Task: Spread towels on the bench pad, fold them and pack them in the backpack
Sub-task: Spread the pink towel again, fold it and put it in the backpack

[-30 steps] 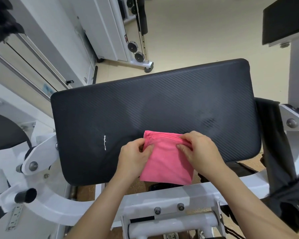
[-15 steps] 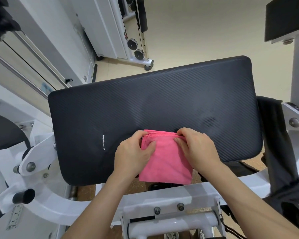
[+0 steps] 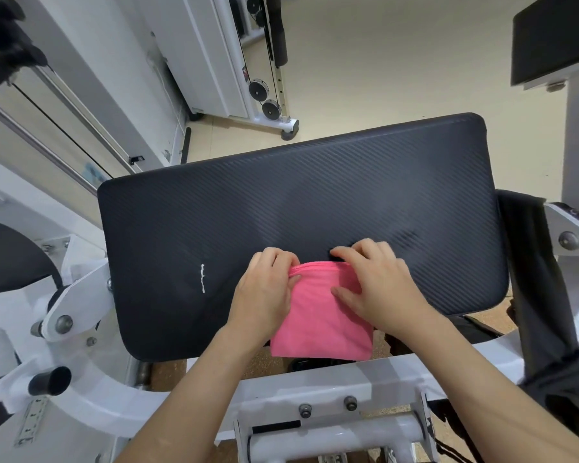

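Towel (image 3: 318,329) unmoved; left hand (image 3: 264,290), right hand (image 3: 380,289) crept further over its far edge.

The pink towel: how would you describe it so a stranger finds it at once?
Find the wide black bench pad in the middle. At its near edge, the left hand and right hand hold a folded pink towel. It is the only brightly coloured thing there.

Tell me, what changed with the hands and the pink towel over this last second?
Both hands crept forward on the pink towel: the left hand and right hand now pinch its far folded edge. The towel stayed folded, overhanging the near edge of the bench pad.
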A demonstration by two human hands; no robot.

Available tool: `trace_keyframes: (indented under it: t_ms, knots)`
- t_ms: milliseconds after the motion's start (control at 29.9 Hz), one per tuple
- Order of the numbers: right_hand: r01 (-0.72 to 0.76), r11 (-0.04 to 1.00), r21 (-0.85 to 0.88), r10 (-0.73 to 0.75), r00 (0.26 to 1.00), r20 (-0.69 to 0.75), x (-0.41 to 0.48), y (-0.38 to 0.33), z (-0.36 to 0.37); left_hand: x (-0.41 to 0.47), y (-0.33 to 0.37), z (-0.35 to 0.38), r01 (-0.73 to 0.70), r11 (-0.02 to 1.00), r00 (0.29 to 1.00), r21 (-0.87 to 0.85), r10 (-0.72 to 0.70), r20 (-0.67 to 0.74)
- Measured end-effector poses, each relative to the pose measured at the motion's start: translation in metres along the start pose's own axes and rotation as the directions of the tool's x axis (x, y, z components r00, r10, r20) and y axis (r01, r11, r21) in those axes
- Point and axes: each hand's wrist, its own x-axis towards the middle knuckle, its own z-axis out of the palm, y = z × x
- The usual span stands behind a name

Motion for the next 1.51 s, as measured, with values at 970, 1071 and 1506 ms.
trace_keyframes:
  t_ms: [970, 1071, 1506]
  knots:
    - [0.542, 0.798, -0.265, -0.568, 0.823, -0.026, 0.005, -0.009, -0.012, -0.037, -0.010, -0.017, -0.293, 0.896, 0.950, 0.334, 0.313, -0.005]
    - [0.534, 0.797, -0.280, -0.568, 0.822, -0.048, -0.003, -0.002, 0.011, -0.049, -0.009, 0.005, -0.258, 0.897, 0.963, 0.358, 0.268, 0.023]
    - [0.569, 0.696, -0.437, -0.609, 0.791, 0.060, -0.010, 0.008, 0.027, -0.053, -0.017, 0.018, -0.323, 0.891, 0.946, 0.319, 0.299, 0.122]
